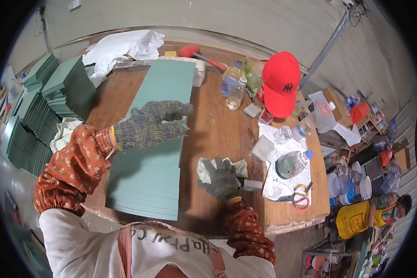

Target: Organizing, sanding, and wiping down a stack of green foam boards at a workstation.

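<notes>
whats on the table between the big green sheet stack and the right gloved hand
In the head view, only bare brown tabletop lies between the green sheet stack and the right hand, which rests on a pale cloth.

A worn brown wooden tabletop (217, 134) fills the middle of the view, its surface scuffed and dusty. Behind it runs a pale grey wall (245, 23) with a grey pipe (329, 44) slanting down it toward the right, and cables hang near the pipe's upper end. Daylight falls evenly over the scene, with soft shadows on the wood. The floor (292, 250) below the tabletop's right corner is grey concrete. Further right stands a cluttered low shelf (370, 120), and another person in a yellow top (356, 217) sits near it.
</notes>
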A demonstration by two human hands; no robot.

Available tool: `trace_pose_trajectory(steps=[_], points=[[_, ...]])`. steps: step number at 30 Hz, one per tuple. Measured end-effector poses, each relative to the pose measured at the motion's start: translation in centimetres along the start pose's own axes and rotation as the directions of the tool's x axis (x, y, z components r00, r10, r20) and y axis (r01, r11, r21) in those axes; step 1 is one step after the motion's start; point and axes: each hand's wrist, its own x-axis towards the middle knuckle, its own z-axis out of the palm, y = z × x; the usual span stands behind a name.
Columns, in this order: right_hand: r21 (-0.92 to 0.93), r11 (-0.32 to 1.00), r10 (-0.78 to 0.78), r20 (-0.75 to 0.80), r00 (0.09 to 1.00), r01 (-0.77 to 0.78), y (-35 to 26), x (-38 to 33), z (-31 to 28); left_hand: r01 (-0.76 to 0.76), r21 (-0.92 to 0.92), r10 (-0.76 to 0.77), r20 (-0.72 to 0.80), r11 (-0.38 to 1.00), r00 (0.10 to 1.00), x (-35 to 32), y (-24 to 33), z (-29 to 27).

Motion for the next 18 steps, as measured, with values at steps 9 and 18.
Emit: trace_pose_trajectory(steps=[9,18], points=[[0.115,0.981,0.192,-0.466,0.864,-0.156,12.4,16.0,-6.0,0.144,0.207,-0.085,-0.27,0.968,0.959,-6.5,-1.0,-5.5],[-0.146,0.981,0.167,0.314,0.935,-0.127,17.9,30.0,-6.2,0.347,0.161,-0.246,-0.444,0.924,0.862,-11.9,-2.9,-4.9]])
